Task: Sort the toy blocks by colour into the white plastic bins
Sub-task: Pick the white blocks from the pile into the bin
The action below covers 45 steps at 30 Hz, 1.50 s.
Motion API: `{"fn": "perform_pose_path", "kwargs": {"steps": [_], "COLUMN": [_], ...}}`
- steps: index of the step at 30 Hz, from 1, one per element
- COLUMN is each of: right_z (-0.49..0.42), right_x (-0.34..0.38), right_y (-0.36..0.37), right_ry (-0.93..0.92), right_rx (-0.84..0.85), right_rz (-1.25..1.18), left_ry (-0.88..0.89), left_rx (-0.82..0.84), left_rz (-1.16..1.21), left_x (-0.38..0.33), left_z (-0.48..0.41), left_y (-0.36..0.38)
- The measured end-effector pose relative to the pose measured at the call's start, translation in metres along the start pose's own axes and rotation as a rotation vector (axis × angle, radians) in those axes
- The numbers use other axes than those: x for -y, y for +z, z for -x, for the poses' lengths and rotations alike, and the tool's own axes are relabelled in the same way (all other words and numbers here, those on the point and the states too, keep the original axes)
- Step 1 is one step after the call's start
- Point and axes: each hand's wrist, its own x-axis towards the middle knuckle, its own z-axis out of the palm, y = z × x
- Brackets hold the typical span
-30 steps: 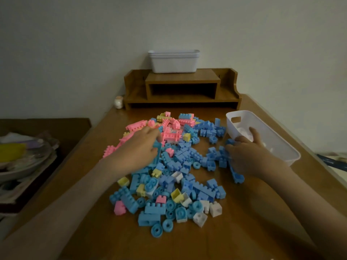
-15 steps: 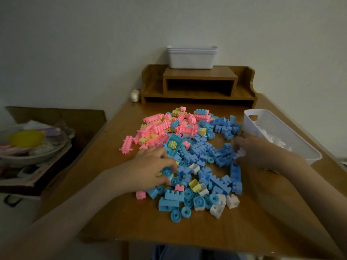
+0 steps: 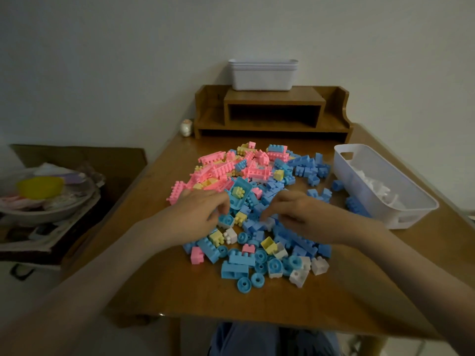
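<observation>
Both hands are down in the heap of toy blocks, which fills the middle of the tabletop and spills toward its near edge. The left hand curls over a blue wheel piece and the right hand hooks down beside a small white block. In this dim light I cannot tell whether either grip is clamped on anything or just raking.

The white bin sits at the right edge with only white pieces inside. The spare bins are stacked on the shelf at the far edge.

Here's the danger. The loose blue wheels lie nearest the near edge, and one careless forearm sweep could send them rolling off. The blue cart perches tilted on top of the heap between the hands, so a nudge could tip it and scatter the pink and yellow blocks. Blue blocks crowd the bin's left wall, and a hurried scoop could drag one in with the whites.
</observation>
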Motion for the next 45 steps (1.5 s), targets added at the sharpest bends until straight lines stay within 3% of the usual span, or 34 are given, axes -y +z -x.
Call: {"fn": "perform_pose_path", "kwargs": {"steps": [6,17,21,26,30,39,43,45], "right_z": [-0.018,-0.032,-0.037,-0.041,-0.038,-0.027,-0.021,-0.019], "right_x": [-0.003,-0.002,-0.006,-0.010,-0.005,0.000,0.007,0.009], "right_y": [0.003,0.000,0.003,0.005,0.005,-0.001,-0.008,-0.009], "right_ry": [0.099,0.182,0.208,0.212,0.215,0.316,0.391,0.411], "right_rx": [0.088,0.111,0.112,0.083,0.037,-0.256,-0.189,-0.136], "right_rz": [0.019,0.059,0.083,0.153,0.139,-0.136,-0.441,-0.469], "left_ry": [-0.021,0.027,-0.104,-0.149,-0.042,0.072,0.094,0.074], "left_rx": [0.139,-0.052,-0.123,0.124,-0.019,0.007,0.016,0.021], "left_rz": [-0.110,0.216,0.104,-0.083,-0.076,-0.238,-0.229,-0.157], "left_x": [0.002,0.010,0.018,0.020,0.005,-0.007,-0.010,-0.007], "left_z": [-0.003,0.000,0.005,0.012,0.014,0.008,0.001,-0.002], "left_y": [0.010,0.005,-0.004,-0.008,0.000,0.007,0.012,0.013]}}
